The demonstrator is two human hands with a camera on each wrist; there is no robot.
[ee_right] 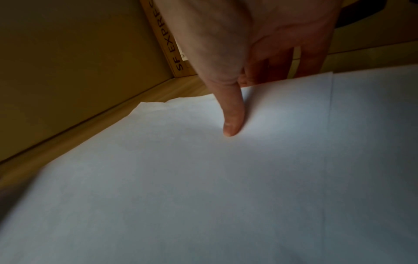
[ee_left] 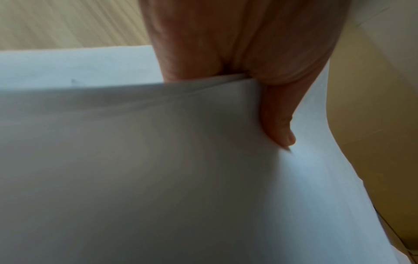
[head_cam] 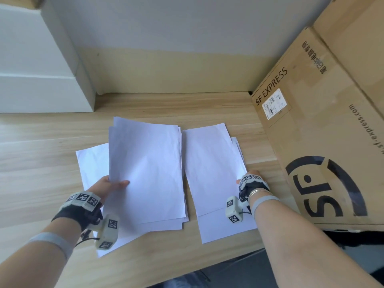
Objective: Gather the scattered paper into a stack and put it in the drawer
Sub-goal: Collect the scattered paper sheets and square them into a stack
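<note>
White paper sheets lie in two groups on the wooden table [head_cam: 37, 163]. My left hand [head_cam: 116, 183] pinches the near-left edge of the left stack [head_cam: 145, 167], thumb [ee_left: 278, 125] on top and fingers hidden beneath. The stack [ee_left: 158, 151] is lifted and bowed above more loose sheets [head_cam: 91, 163] that lie flat. My right hand [head_cam: 247, 176] pinches the right edge of the right pile [head_cam: 212, 163]; its thumb [ee_right: 230, 125] presses on top and the fingers [ee_right: 271, 71] pass behind the paper's edge. No drawer is in view.
A large SF EXPRESS cardboard box [head_cam: 322, 121] stands close to the right of my right hand, with another box behind it. A white block [head_cam: 41, 80] sits at the back left against the wall. The table's front edge [head_cam: 228, 265] runs just below the papers.
</note>
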